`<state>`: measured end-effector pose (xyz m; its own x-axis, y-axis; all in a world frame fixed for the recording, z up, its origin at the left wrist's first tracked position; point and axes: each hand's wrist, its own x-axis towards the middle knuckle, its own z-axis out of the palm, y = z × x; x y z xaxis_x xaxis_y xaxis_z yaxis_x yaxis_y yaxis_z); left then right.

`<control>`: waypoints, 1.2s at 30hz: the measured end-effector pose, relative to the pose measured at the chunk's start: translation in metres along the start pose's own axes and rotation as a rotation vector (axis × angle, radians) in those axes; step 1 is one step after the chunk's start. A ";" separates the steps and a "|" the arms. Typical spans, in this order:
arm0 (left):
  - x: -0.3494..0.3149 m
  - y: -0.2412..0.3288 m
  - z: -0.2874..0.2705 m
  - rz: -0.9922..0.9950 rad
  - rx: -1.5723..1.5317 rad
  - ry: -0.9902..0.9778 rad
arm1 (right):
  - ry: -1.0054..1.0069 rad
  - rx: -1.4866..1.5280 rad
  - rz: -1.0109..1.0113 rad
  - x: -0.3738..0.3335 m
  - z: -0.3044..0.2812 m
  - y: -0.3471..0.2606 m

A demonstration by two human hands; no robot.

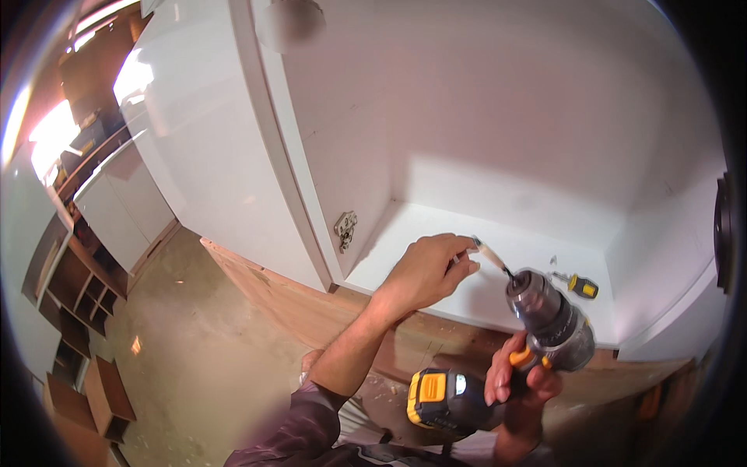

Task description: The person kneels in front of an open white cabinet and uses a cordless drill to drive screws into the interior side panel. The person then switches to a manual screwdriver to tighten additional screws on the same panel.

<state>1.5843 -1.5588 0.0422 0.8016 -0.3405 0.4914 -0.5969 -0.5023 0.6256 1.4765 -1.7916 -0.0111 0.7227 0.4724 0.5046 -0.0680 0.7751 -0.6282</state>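
My right hand (pixel 520 373) is wrapped round the handle of a black and yellow cordless drill (pixel 554 321), its fingers by the orange trigger. From the chuck a long bit (pixel 492 254) with a pale sleeve points up and left. My left hand (pixel 426 274) is beside the bit's tip, thumb and fingers curled together. Whatever small thing those fingers hold cannot be made out. Both hands are in front of an open white cabinet (pixel 498 191). On its bottom panel lies a yellow and black screwdriver (pixel 580 286), just beyond the drill.
A metal hinge (pixel 345 231) is fixed low on the cabinet's left inner wall. Left of it stands a tall white panel (pixel 206 132). Wooden boards (pixel 264 292) run under the cabinet front. Shelving units (pixel 78 292) and a brown box (pixel 109 398) stand on the dusty floor (pixel 187 358).
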 end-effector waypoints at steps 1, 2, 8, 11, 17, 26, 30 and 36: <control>-0.001 0.002 -0.002 -0.001 -0.007 -0.013 | 0.030 -0.029 0.010 0.001 0.006 -0.004; -0.002 0.006 -0.005 -0.004 -0.013 -0.026 | 0.061 -0.056 0.022 0.004 0.011 -0.009; -0.010 0.003 -0.002 0.031 -0.109 -0.009 | 0.259 -0.339 0.050 0.039 0.062 -0.037; -0.010 0.004 -0.010 -0.065 -0.261 -0.053 | 0.192 -0.393 0.095 0.073 0.071 -0.057; 0.003 0.013 -0.044 0.301 -0.745 0.299 | 0.035 -0.339 0.168 0.115 0.055 -0.079; 0.005 0.064 -0.076 0.214 -1.091 0.542 | -0.016 -0.357 0.179 0.109 0.044 -0.087; 0.008 0.050 -0.070 0.221 -1.281 0.609 | 0.021 -0.488 0.154 0.110 0.050 -0.091; 0.013 0.027 -0.060 0.236 -1.210 0.572 | 0.070 -0.519 0.216 0.132 0.058 -0.091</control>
<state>1.5765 -1.5288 0.1017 0.7274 0.2030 0.6555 -0.6101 0.6287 0.4822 1.5387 -1.7753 0.1469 0.7747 0.5550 0.3029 0.1150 0.3473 -0.9307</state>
